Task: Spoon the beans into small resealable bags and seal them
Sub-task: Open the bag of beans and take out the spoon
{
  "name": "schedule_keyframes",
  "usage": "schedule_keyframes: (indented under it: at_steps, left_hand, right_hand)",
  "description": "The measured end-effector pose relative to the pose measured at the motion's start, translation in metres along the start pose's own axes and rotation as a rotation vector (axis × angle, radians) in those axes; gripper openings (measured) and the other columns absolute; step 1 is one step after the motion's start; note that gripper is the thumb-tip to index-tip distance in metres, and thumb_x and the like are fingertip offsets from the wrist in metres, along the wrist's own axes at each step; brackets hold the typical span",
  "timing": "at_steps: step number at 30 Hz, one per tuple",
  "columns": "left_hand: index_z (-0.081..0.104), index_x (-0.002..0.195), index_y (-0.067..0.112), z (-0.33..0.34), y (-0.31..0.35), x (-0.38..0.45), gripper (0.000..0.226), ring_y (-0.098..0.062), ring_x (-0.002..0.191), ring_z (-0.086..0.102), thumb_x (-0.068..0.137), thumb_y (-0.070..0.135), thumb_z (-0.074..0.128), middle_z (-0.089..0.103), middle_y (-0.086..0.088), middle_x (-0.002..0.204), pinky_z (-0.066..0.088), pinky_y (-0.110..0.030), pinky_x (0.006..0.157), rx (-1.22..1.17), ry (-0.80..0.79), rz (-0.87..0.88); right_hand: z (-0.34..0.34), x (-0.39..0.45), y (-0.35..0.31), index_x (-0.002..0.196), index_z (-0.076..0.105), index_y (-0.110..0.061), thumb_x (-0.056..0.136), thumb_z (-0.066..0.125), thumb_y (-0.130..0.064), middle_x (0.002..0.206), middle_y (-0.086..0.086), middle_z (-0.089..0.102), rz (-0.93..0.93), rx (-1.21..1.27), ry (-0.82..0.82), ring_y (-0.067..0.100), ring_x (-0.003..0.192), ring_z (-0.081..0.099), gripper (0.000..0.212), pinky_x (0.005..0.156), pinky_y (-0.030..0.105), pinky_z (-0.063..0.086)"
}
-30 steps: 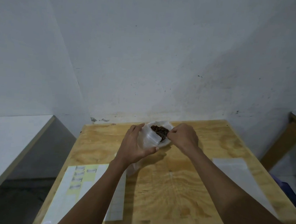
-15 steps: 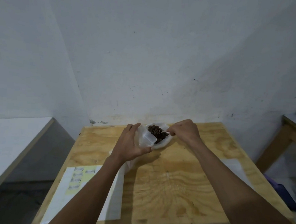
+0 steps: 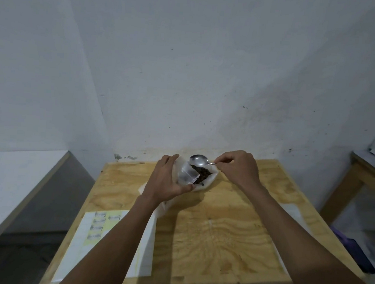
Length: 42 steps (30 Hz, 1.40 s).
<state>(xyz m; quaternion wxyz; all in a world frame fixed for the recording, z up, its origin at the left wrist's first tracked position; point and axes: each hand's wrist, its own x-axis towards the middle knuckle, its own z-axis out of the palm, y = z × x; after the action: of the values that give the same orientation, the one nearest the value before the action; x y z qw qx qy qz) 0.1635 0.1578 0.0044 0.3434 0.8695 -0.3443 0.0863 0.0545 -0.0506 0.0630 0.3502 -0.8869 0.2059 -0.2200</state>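
My left hand (image 3: pixel 166 180) cups the small bag (image 3: pixel 187 175) mouth-up beside the beans (image 3: pixel 202 175), so my right hand (image 3: pixel 238 167), pinching the spoon (image 3: pixel 199 160), can tip into it over the table (image 3: pixel 220 233).

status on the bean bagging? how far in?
Early. Done: nothing visibly sealed; no finished bags in view. In hand: the left hand holds a small clear bag open beside the bean pouch, and the right hand has a metal spoon lifted above the beans, bowl looking empty. Left: scoop, fill, press the seal, then repeat.
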Motion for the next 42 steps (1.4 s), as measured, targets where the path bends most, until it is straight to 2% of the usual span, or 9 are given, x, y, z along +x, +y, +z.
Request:
schedule_keyframes:
  at_steps: [6, 15, 18, 22, 35, 36, 37, 38, 42]
  left_hand:
    - [0.041, 0.150, 0.007, -0.004, -0.008, 0.002, 0.117, -0.023, 0.121, 0.050, 0.061, 0.079, 0.067, 0.050, -0.006, 0.134, 0.044, -0.034, 0.098, 0.064, -0.035, 0.064]
    - [0.041, 0.150, 0.010, 0.011, -0.011, 0.005, 0.116, -0.015, 0.120, 0.049, 0.060, 0.076, 0.072, 0.049, 0.001, 0.133, 0.041, -0.028, 0.096, -0.030, -0.084, 0.031]
    - [0.043, 0.149, 0.012, 0.015, -0.010, 0.007, 0.112, -0.015, 0.120, 0.050, 0.060, 0.075, 0.072, 0.049, 0.002, 0.133, 0.042, -0.028, 0.095, -0.063, -0.064, 0.012]
    - [0.045, 0.147, 0.012, 0.016, -0.012, 0.009, 0.110, -0.014, 0.118, 0.050, 0.060, 0.073, 0.073, 0.051, 0.002, 0.131, 0.042, -0.026, 0.093, -0.081, -0.050, 0.012]
    - [0.041, 0.150, 0.012, 0.007, -0.016, -0.001, 0.116, -0.015, 0.122, 0.046, 0.059, 0.075, 0.075, 0.046, 0.002, 0.133, 0.041, -0.028, 0.097, -0.012, -0.074, 0.023]
    - [0.041, 0.150, 0.012, 0.006, -0.015, -0.002, 0.116, -0.015, 0.122, 0.046, 0.059, 0.074, 0.077, 0.046, 0.002, 0.134, 0.040, -0.027, 0.097, -0.009, -0.072, 0.023]
    - [0.041, 0.150, 0.013, 0.005, -0.014, -0.003, 0.115, -0.015, 0.122, 0.045, 0.059, 0.072, 0.079, 0.046, 0.002, 0.134, 0.039, -0.027, 0.096, -0.007, -0.069, 0.021]
    - [0.041, 0.150, 0.013, 0.005, -0.013, -0.004, 0.114, -0.015, 0.122, 0.046, 0.060, 0.070, 0.082, 0.046, 0.002, 0.134, 0.039, -0.026, 0.096, -0.004, -0.065, 0.020]
    - [0.043, 0.149, 0.010, 0.000, -0.009, -0.004, 0.117, -0.018, 0.122, 0.049, 0.058, 0.076, 0.078, 0.048, 0.000, 0.133, 0.044, -0.032, 0.099, -0.002, -0.041, 0.004]
  right_hand:
    - [0.019, -0.001, 0.012, 0.080, 0.082, -0.025, 0.085, 0.065, -0.014, 0.075, -0.006, 0.076, 0.092, -0.238, 0.013, 0.016, 0.065, 0.069, 0.021, 0.058, 0.032, 0.060]
    - [0.054, 0.001, 0.007, 0.080, 0.081, -0.021, 0.085, 0.066, -0.014, 0.078, 0.002, 0.075, 0.112, -0.317, -0.091, 0.025, 0.071, 0.069, 0.018, 0.057, 0.026, 0.048]
    - [0.057, 0.006, 0.006, 0.053, 0.063, -0.018, 0.080, 0.063, -0.011, 0.050, 0.003, 0.052, 0.205, -0.215, -0.150, 0.023, 0.046, 0.047, 0.028, 0.046, 0.025, 0.033]
    - [0.055, 0.013, 0.006, 0.046, 0.037, -0.018, 0.070, 0.066, -0.011, 0.045, -0.002, 0.026, 0.273, -0.036, -0.152, 0.019, 0.045, 0.024, 0.039, 0.049, 0.025, 0.016]
    - [0.034, 0.015, 0.009, 0.045, 0.040, -0.019, 0.063, 0.066, -0.012, 0.052, 0.003, 0.033, 0.299, 0.135, -0.120, 0.016, 0.060, 0.028, 0.032, 0.056, 0.036, 0.027]
    - [0.032, 0.015, 0.009, 0.045, 0.043, -0.016, 0.061, 0.066, -0.013, 0.050, 0.006, 0.039, 0.300, 0.145, -0.119, 0.022, 0.049, 0.034, 0.029, 0.067, 0.037, 0.023]
    - [0.029, 0.015, 0.009, 0.045, 0.049, -0.010, 0.060, 0.067, -0.016, 0.051, 0.011, 0.054, 0.296, 0.148, -0.116, 0.017, 0.064, 0.029, 0.025, 0.047, 0.044, 0.042]
    - [0.027, 0.016, 0.009, 0.051, 0.058, -0.003, 0.059, 0.068, -0.019, 0.064, 0.016, 0.070, 0.283, 0.150, -0.106, 0.025, 0.093, 0.068, 0.020, 0.066, 0.059, 0.059]
    - [0.016, 0.014, 0.007, 0.074, 0.069, 0.002, 0.059, 0.069, -0.024, 0.096, 0.021, 0.071, 0.225, 0.168, -0.142, 0.027, 0.079, 0.076, 0.030, 0.061, 0.043, 0.056]
